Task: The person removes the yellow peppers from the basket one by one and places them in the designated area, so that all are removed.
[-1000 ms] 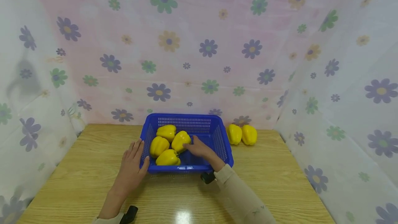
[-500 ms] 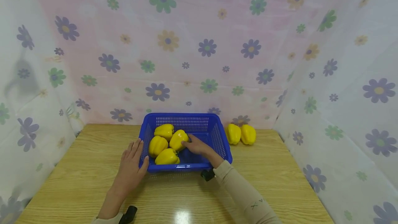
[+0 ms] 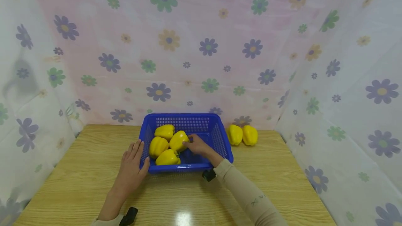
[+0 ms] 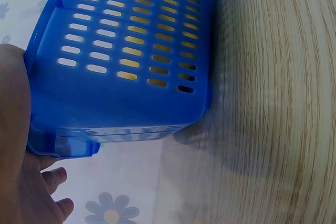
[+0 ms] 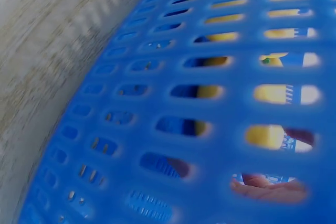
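Observation:
A blue plastic basket (image 3: 188, 168) with slotted walls stands on the table, several yellow bell peppers lying in its left half. My left hand (image 3: 130, 170) rests along the basket's left rim with its fingers straight. In the left wrist view, the left hand (image 4: 31, 182) is at the rim beside the slotted wall. Inside the basket, my right hand (image 3: 201, 147) holds the right side of one yellow bell pepper (image 3: 178, 141) between thumb and fingers. Only parts of the right hand (image 5: 270, 190) show through the slots in the right wrist view.
Two more yellow bell peppers (image 3: 235, 135) stand side by side on the wooden table (image 3: 270, 173), just right of the basket. Flower-print cloth (image 3: 201, 44) rises behind the table and along both sides.
Both hands keep their places at the basket and the pepper. The whole scene drifts slightly left in view; the peppers in the basket shift very little.

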### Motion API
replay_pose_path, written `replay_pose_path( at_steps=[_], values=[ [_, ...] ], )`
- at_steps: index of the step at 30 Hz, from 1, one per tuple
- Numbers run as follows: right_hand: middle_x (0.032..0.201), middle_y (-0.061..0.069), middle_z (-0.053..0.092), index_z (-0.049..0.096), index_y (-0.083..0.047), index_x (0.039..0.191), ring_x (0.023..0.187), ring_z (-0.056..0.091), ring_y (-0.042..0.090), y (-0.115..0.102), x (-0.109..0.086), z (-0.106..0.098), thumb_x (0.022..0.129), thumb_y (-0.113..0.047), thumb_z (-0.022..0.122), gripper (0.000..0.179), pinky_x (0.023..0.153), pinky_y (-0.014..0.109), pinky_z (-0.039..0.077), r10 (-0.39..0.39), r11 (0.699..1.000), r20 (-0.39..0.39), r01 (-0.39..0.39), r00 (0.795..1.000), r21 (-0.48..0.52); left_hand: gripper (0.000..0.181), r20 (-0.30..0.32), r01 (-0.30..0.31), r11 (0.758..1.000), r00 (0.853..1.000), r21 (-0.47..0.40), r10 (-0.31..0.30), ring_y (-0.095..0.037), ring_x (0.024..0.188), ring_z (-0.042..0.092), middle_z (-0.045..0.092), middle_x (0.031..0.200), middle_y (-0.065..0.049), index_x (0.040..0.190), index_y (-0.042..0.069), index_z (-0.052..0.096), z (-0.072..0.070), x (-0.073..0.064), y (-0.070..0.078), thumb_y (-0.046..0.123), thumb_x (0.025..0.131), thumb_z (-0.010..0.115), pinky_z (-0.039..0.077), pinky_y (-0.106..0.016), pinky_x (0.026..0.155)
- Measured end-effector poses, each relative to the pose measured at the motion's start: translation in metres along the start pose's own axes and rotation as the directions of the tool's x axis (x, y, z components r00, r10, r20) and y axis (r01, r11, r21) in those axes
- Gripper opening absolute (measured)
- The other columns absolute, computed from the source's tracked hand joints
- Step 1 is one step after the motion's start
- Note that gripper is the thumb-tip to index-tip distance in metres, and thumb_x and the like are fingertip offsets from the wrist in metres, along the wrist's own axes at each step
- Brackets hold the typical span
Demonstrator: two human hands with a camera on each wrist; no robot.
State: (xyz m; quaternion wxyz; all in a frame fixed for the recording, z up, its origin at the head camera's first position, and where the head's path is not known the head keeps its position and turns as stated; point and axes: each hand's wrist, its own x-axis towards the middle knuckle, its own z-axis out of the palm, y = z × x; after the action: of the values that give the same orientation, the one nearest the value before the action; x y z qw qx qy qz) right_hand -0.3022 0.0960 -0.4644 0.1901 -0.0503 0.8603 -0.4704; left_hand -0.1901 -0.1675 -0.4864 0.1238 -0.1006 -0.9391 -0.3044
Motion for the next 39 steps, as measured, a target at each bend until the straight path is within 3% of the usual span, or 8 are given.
replay_pose_path(
  at_steps=[8, 13, 20, 29, 39],
  values=[
    [0.135, 0.024, 0.055, 0.047, 0.001, 0.136, 0.118, 0.06, 0.036, -0.0001, 0.0014, 0.0001, 0.104, -0.026, 0.059, 0.044, 0.088, 0.049, 0.059, 0.014, 1.0, -0.042, -0.015, 0.999, -0.02, 0.065, -0.006, 0.0, 1.0, 1.0, 0.003, 0.0, -0.05, 0.153, 0.014, 0.021, 0.165, -0.027, 0.157, -0.007, 0.027, 0.0005, 0.0002, 0.0003, 0.024, 0.105, 0.052, 0.013, -0.07, 0.119],
    [0.132, 0.022, 0.054, 0.047, 0.002, 0.135, 0.116, 0.059, 0.035, -0.0017, 0.0003, 0.0005, 0.104, -0.028, 0.058, 0.044, 0.088, 0.052, 0.059, 0.007, 1.0, -0.036, -0.006, 0.999, 0.021, 0.065, -0.002, 0.004, 1.0, 1.0, -0.001, -0.004, -0.049, 0.153, 0.013, 0.021, 0.166, -0.026, 0.157, -0.007, 0.027, -0.0006, 0.0006, 0.0014, 0.023, 0.105, 0.052, 0.011, -0.069, 0.119],
    [0.113, 0.018, 0.056, 0.047, 0.004, 0.132, 0.103, 0.059, 0.03, -0.0013, 0.0009, 0.0012, 0.104, -0.026, 0.059, 0.042, 0.088, 0.052, 0.059, 0.006, 1.0, -0.025, -0.006, 1.0, 0.02, 0.065, -0.01, 0.0, 1.0, 1.0, 0.007, 0.0, -0.051, 0.152, 0.015, 0.023, 0.165, -0.027, 0.157, -0.008, 0.028, -0.0005, 0.0007, 0.0012, 0.024, 0.105, 0.052, 0.013, -0.07, 0.118],
    [0.126, 0.024, 0.054, 0.045, 0.005, 0.134, 0.114, 0.059, 0.038, -0.0014, 0.0012, -0.0036, 0.101, -0.019, 0.062, 0.044, 0.091, 0.057, 0.057, 0.025, 0.993, -0.002, -0.025, 1.0, 0.115, 0.065, -0.005, 0.006, 1.0, 1.0, -0.005, -0.006, -0.051, 0.152, 0.015, 0.022, 0.166, -0.026, 0.157, -0.007, 0.028, -0.0004, 0.0013, 0.0003, 0.026, 0.105, 0.051, 0.013, -0.07, 0.119],
    [0.138, 0.027, 0.052, 0.048, 0.0, 0.134, 0.121, 0.059, 0.041, -0.0045, -0.0006, -0.008, 0.099, -0.018, 0.062, 0.042, 0.089, 0.057, 0.057, 0.006, 0.978, -0.078, 0.01, 0.997, 0.21, 0.065, -0.007, 0.0, 1.0, 1.0, 0.0, 0.0, -0.051, 0.151, 0.016, 0.023, 0.165, -0.027, 0.156, -0.008, 0.029, -0.0017, 0.002, 0.0012, 0.023, 0.105, 0.053, 0.014, -0.071, 0.118]
  ],
)
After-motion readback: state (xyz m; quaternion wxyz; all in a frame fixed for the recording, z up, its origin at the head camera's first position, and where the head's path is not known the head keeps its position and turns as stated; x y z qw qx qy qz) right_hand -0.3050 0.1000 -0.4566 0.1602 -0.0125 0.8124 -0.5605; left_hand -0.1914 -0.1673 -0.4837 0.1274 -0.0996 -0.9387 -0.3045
